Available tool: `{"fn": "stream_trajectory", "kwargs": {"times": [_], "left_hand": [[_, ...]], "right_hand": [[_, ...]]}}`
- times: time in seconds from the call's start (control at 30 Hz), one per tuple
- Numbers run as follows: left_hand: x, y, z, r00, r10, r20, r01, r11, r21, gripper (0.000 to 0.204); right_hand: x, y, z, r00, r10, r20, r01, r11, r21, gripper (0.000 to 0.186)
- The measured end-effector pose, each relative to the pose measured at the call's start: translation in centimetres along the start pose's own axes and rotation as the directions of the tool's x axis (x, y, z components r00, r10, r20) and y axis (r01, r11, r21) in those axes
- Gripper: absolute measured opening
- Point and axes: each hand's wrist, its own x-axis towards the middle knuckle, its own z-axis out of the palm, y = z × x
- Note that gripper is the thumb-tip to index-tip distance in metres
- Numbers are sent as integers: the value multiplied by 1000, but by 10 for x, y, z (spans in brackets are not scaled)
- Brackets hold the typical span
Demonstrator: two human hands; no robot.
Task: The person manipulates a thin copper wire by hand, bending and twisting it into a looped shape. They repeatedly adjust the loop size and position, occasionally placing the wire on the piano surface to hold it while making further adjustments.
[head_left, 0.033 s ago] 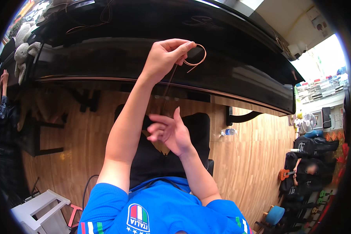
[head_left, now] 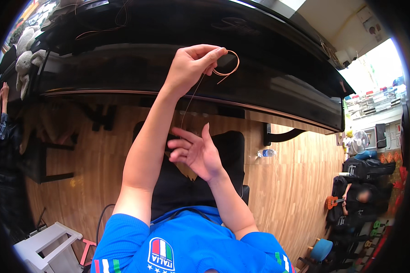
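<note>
My left hand is raised in front of a glossy black piano, its thumb and fingertips pinched together. Held there is a copper-coloured wound string, curled into a loop to the right of the fingertips with one short end poking down. A thinner length of it hangs below the hand toward my lap. Lower down, my right hand is open, palm turned up and fingers apart, somewhat blurred. It is close to the hanging end; whether they touch I cannot tell.
More copper-coloured string lies on the piano, near a grey plush toy. A water bottle is on the wooden floor. Another person's hands show at far left; at right someone holds a small guitar-like instrument.
The hanging length of string, blurred before, now shows more sharply and slants left. My right hand has shifted slightly left; my left hand keeps its pinch almost in place.
</note>
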Motion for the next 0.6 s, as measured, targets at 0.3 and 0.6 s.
{"fn": "stream_trajectory", "kwargs": {"times": [0.3, 0.6], "left_hand": [[2, -2, -1, 1000, 2, 19, -2, 1000, 3, 23], [1, -2, 2, 998, 7, 64, -10, 999, 38, 23]], "right_hand": [[-21, -25, -81, 917, -253, -309, 382, 783, 491, 27], [-69, -58, 7, 373, -875, -309, 725, 483, -491, 36]]}}
